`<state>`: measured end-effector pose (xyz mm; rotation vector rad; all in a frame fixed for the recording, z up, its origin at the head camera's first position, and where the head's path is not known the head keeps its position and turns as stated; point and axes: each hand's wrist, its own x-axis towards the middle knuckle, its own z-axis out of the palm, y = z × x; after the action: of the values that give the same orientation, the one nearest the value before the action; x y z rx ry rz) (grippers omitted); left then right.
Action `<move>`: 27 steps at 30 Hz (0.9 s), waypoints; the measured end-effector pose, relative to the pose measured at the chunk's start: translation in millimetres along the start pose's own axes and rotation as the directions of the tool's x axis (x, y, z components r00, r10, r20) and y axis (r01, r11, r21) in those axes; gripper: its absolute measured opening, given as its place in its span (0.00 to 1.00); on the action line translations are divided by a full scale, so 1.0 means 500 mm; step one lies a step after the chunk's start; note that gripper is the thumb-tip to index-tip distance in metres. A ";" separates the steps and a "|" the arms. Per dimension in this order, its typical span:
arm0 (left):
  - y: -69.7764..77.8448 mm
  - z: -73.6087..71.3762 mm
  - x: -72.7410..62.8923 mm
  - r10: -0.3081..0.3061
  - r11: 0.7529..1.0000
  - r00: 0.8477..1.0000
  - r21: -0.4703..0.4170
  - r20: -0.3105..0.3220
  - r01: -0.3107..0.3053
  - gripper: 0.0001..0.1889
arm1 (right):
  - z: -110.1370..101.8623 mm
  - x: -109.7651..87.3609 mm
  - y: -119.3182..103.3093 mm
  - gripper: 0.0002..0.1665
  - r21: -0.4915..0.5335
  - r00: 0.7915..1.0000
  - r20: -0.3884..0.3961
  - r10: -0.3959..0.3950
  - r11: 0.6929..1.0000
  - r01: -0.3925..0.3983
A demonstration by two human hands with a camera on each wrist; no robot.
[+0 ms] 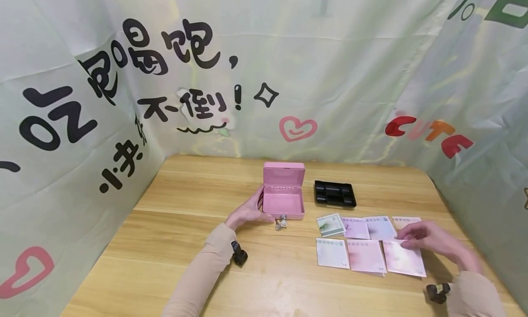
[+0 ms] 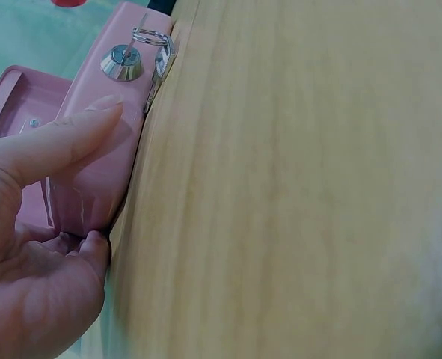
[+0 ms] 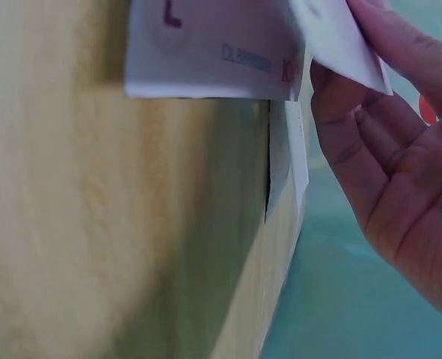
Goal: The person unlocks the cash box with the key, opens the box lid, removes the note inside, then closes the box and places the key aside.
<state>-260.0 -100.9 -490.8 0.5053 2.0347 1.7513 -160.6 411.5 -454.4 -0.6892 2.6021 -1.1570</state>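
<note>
A pink metal cash box stands on the table with its lid raised. My left hand grips its left side, the thumb lying along the front wall and the fingers curled round the corner. A small key ring hangs from the lock on the front. At the right, my right hand pinches the upper edge of a pink play banknote between thumb and fingers. In the right wrist view, that note's edge is lifted and bent, with its lower part hanging over the wood.
More play banknotes lie in two rows: green, purple, blue and orange behind, pale green and pink in front. A black compartment tray sits behind them. Printed cloth walls the table.
</note>
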 end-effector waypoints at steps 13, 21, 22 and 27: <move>0.000 -0.001 0.000 0.011 1.000 1.000 0.013 0.013 -0.011 0.66 | 0.003 0.014 0.002 0.06 0.010 0.999 0.050 0.010 1.000 -0.010; -0.005 -0.002 0.001 0.000 1.000 1.000 0.011 0.001 0.000 0.66 | 0.004 0.014 0.006 0.06 -0.032 0.999 0.026 0.036 0.999 -0.035; -0.005 -0.002 0.002 0.001 1.000 1.000 0.014 0.001 -0.001 0.66 | 0.004 0.014 0.006 0.06 -0.038 0.999 0.020 0.046 0.998 -0.045; -0.007 -0.004 0.003 -0.003 1.000 1.000 0.012 0.007 0.003 0.66 | 0.004 0.012 0.005 0.09 -0.043 0.997 0.007 0.077 0.996 -0.077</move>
<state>-262.2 -102.3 -493.9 0.5112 2.0410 1.7345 -165.9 408.7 -457.4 -0.5955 2.6285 -1.0767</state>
